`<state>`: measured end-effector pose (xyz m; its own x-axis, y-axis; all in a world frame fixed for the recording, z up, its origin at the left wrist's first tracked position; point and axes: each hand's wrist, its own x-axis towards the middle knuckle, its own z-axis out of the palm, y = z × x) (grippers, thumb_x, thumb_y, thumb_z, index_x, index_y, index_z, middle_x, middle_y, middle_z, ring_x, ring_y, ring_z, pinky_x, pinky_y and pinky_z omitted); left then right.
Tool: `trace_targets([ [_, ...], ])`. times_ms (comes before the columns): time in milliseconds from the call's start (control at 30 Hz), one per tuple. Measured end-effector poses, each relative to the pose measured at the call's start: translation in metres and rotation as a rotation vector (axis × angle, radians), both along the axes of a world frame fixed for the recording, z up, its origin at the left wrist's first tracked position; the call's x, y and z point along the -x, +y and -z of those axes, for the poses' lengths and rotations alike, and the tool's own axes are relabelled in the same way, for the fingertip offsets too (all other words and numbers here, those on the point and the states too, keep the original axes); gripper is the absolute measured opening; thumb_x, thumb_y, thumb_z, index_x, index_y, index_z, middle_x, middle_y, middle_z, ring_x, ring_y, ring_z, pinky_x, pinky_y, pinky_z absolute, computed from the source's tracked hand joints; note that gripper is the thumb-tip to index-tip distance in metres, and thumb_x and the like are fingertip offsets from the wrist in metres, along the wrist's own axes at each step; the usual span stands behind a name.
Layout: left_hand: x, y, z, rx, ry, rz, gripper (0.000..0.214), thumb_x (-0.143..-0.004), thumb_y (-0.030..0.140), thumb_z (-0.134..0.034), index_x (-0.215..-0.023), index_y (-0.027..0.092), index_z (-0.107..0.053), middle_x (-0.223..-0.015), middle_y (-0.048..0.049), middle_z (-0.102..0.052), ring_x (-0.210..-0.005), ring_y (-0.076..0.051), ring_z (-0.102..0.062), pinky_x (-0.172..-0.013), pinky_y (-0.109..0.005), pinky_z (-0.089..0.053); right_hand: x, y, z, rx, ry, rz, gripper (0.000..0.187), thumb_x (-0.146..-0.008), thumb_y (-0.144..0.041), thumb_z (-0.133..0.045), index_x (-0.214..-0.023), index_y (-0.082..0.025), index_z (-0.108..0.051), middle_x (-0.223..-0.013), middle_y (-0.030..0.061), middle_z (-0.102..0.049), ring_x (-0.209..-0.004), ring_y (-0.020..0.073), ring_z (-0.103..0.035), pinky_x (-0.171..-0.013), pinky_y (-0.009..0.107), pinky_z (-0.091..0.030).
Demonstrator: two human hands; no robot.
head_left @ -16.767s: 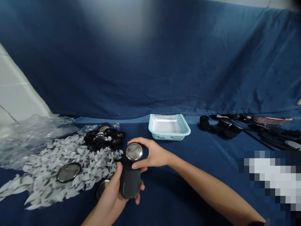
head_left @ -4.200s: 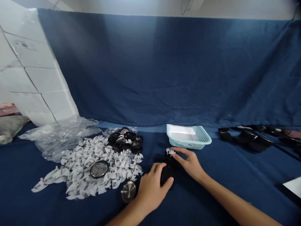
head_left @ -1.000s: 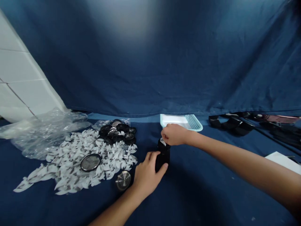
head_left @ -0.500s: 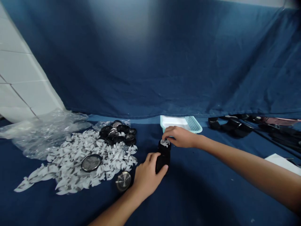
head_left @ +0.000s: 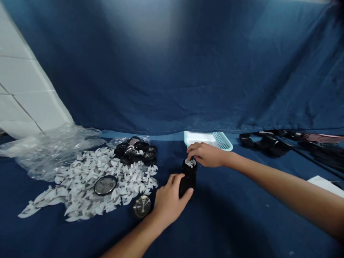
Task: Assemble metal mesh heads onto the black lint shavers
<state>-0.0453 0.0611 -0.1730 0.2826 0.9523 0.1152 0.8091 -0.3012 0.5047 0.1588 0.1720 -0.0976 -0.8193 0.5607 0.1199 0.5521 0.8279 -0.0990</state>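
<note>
My left hand (head_left: 170,197) is wrapped round the side of a black cylindrical housing (head_left: 187,182), holding it on the blue cloth. A small white piece with curved fins (head_left: 190,163) lies in the housing's round top. The curled fingers of my right hand (head_left: 202,154) are right at this white piece, thumb and index finger close together. Whether they grip anything is hidden. Just left of my left wrist lies a round perforated metal disc (head_left: 142,206).
A wide heap of white finned pieces (head_left: 88,182) spreads on the left, a black-rimmed metal disc (head_left: 105,185) on it. Behind are black-rimmed caps (head_left: 139,147) and clear plastic bags (head_left: 51,150). A light-blue basket (head_left: 224,141) sits at the curtain (head_left: 172,71); black parts (head_left: 271,145) lie right.
My right fingers have shifted slightly over the white piece, which now shows more fully in the housing's top. The left hand keeps its hold. The whole view has moved a little.
</note>
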Motion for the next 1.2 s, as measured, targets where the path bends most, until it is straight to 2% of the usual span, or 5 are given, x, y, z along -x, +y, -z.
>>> trace_targets([
  [100, 0.000, 0.000, 0.000, -0.003, -0.001, -0.006, 0.042, -0.091, 0.046, -0.045, -0.128, 0.027, -0.047, -0.132, -0.0051, -0.056, -0.099, -0.028, -0.068, -0.080, -0.042, -0.053, -0.002, 0.002, 0.001, 0.001, -0.020, 0.009, 0.046, -0.074, 0.008, -0.046, -0.099, -0.021, -0.071, -0.115, 0.0083, -0.066, -0.107, 0.0249, -0.059, -0.092, 0.041, -0.045],
  [333, 0.000, 0.000, -0.001, -0.003, 0.001, -0.006, 0.043, -0.091, 0.045, -0.046, -0.128, 0.026, -0.047, -0.132, -0.0055, -0.056, -0.099, -0.029, -0.068, -0.081, -0.044, -0.053, -0.007, -0.001, 0.001, 0.012, -0.033, 0.035, 0.046, -0.069, 0.009, -0.047, -0.094, -0.020, -0.071, -0.120, 0.0097, -0.063, -0.115, 0.0277, -0.056, -0.096, 0.044, -0.044],
  [767, 0.000, -0.001, 0.002, -0.010, 0.001, -0.007, 0.043, -0.090, 0.046, -0.046, -0.128, 0.027, -0.047, -0.132, -0.0053, -0.056, -0.098, -0.029, -0.068, -0.081, -0.042, -0.053, -0.014, -0.016, -0.003, 0.067, -0.019, 0.072, 0.054, -0.077, 0.008, -0.041, -0.104, -0.026, -0.073, -0.132, 0.0049, -0.056, -0.120, 0.0206, -0.056, -0.099, 0.036, -0.048],
  [1033, 0.000, -0.001, 0.003, -0.025, 0.002, -0.014, 0.041, -0.091, 0.047, -0.045, -0.127, 0.027, -0.047, -0.130, -0.0044, -0.057, -0.096, -0.029, -0.069, -0.080, -0.044, -0.053, -0.004, -0.027, 0.001, -0.079, -0.116, 0.083, 0.066, -0.074, 0.008, -0.047, -0.127, -0.027, -0.062, -0.144, 0.0127, -0.046, -0.128, 0.0339, -0.047, -0.101, 0.052, -0.040],
  [1200, 0.000, -0.001, 0.004, -0.039, 0.004, -0.013, 0.041, -0.091, 0.046, -0.046, -0.127, 0.027, -0.048, -0.131, -0.0041, -0.057, -0.097, -0.029, -0.069, -0.080, -0.043, -0.054, -0.001, -0.022, -0.001, -0.154, -0.150, 0.110, 0.060, -0.070, 0.007, -0.052, -0.119, -0.023, -0.068, -0.142, 0.0156, -0.049, -0.128, 0.0369, -0.047, -0.101, 0.054, -0.038],
])
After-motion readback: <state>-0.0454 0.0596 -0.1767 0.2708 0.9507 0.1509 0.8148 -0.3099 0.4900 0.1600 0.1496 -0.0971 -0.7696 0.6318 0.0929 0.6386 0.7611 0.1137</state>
